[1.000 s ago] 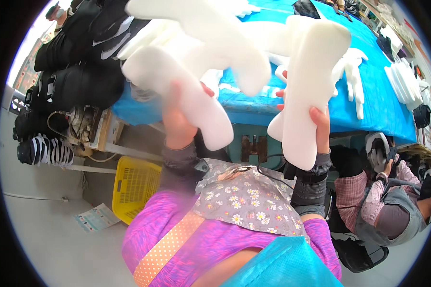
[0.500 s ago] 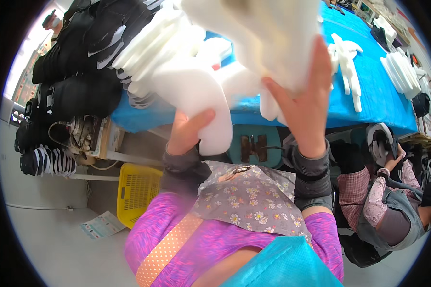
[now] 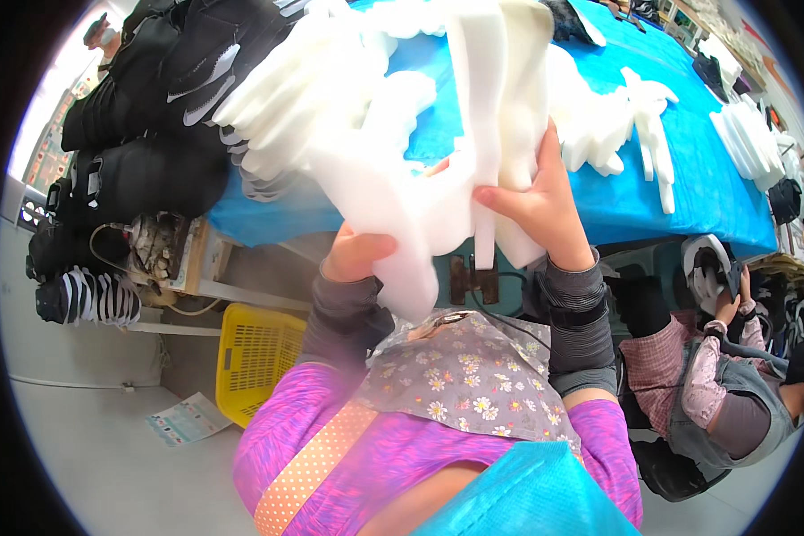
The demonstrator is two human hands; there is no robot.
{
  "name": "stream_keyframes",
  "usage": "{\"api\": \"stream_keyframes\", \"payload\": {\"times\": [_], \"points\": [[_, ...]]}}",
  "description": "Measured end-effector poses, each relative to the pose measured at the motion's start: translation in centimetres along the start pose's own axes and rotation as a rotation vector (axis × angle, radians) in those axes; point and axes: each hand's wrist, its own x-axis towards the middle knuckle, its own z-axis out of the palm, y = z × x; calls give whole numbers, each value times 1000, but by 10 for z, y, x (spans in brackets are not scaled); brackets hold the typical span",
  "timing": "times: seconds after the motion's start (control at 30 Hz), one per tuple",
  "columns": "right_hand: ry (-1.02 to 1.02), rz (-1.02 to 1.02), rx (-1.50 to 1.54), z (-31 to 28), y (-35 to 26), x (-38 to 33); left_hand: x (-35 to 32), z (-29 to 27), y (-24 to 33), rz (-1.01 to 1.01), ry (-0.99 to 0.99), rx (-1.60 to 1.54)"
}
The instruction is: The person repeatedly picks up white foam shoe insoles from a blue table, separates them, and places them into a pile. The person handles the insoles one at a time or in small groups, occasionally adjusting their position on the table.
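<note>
Both hands full of white foam cutouts (image 3: 402, 188)

Our left hand (image 3: 355, 253) grips them from below; our right hand (image 3: 538, 201) clamps their side; blue table (image 3: 679, 223) just behind the foam.

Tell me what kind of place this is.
Probably a sewing or shoe-making workshop. The left hand and right hand hold white foam pieces over a long blue table strewn with more cut foam, beside stacks of black parts, with a co-worker seated alongside.

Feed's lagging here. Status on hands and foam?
Left hand grips the foam pieces from below. Right hand clamps the same bundle from the side. Bundle held up over the blue table; more foam cutouts there.
</note>
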Motion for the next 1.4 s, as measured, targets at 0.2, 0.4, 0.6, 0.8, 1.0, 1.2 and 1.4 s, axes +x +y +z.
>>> {"api": "stream_keyframes", "payload": {"times": [0.2, 0.4, 0.6, 0.8, 1.0, 1.2, 1.4], "points": [[171, 87, 180, -1, 27, -11, 0, -49, -26, 91, -217, -373], [272, 112, 740, -45, 25, -16, 5, -53, 9, 361, 36, -292], [732, -301, -755, -80, 30, -37, 5, -29, 29, 157, 218, 28], [819, -450, -1381, -91, 13, -33, 8, -17, 33, -62, 216, 3], [664, -400, -352, -97, -40, -26, 5, -8, 78, 123, -495, 964], [46, 26, -471, -78, -41, -14, 45, 7, 118, -79, -1147, 863], [-435, 528, 379, -9, -9, -42, 59, 33, 99, 25, -621, 1118]]}}
